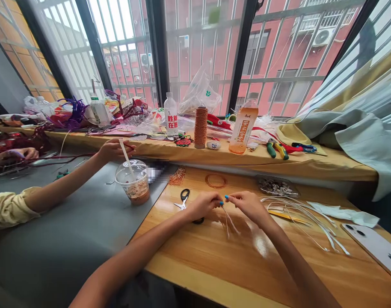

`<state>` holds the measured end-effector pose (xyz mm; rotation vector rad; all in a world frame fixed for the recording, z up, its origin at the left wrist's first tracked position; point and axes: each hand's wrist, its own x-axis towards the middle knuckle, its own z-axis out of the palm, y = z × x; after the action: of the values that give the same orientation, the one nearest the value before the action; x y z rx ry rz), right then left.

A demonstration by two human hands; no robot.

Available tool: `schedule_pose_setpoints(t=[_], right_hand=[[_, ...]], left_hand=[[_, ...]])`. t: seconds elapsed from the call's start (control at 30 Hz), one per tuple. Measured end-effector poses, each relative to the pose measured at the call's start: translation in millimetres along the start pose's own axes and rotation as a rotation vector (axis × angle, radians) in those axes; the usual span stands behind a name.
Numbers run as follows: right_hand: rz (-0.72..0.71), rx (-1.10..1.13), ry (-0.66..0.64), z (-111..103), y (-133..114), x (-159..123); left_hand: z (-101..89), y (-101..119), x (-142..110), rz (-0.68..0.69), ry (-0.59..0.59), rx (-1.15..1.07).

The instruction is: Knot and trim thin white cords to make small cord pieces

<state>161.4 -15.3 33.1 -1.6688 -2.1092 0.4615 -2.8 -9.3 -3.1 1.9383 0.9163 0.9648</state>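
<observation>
My left hand (205, 204) is closed in a pinch above the wooden table, gripping thin pale cords (228, 222) whose loose ends dangle beneath the fingers. Close by on its right, my right hand (247, 205) also pinches, thumb against finger. Whatever lies between those fingertips is too small to make out. A pair of scissors (184, 197) with black handles lies partly under my left wrist. Behind the hands rests a coil of thin orange cord (216, 181). Long white cords (306, 210) are spread to the right of my right hand.
A co-worker's hand (114, 149) reaches in from the left, beside a plastic cup with a straw (136, 188). On the ledge stand a spool of brown cord (201, 128), bottles (244, 124) and pliers (277, 149). A tray of small pieces (275, 187) and a phone (375, 248) lie right.
</observation>
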Motion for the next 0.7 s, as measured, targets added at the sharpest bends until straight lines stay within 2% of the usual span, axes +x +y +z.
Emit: schedule_pose_setpoints(t=[0.07,0.1,0.17,0.23,0.27,0.37,0.43,0.5,0.6,0.7], right_hand=[[-0.025,0.257,-0.181,3,10,8],[-0.028,0.355,-0.227,6,13,12],[0.002,0.486,-0.242,15,16,16],[0.044,0.491,-0.157,23,12,14],[0.043,0.431,-0.069,27,8,12],[-0.106,0.004,0.202,34,-6,-1],[-0.265,-0.302,0.202,35,-14,-9],[-0.365,-0.498,0.152,36,-21,-15],[-0.451,-0.607,0.173,36,-28,-20],[-0.505,-0.609,0.287,34,-34,-24]], left_hand=[[1.8,-2,0,-0.016,-0.083,-0.244],[2.3,-3,1,-0.030,-0.093,-0.358],[2.1,-4,3,-0.052,-0.033,-0.529],[-0.4,-5,6,-0.075,0.094,-0.643],[-2.2,-6,8,-0.092,0.161,-0.689],[-8.1,-10,11,-0.161,0.337,-0.749],[-10.8,-13,12,-0.186,0.417,-0.670],[-11.7,-15,12,-0.194,0.452,-0.488],[-9.9,-15,9,-0.157,0.418,-0.120],[-7.0,-12,6,-0.038,0.324,0.196]])
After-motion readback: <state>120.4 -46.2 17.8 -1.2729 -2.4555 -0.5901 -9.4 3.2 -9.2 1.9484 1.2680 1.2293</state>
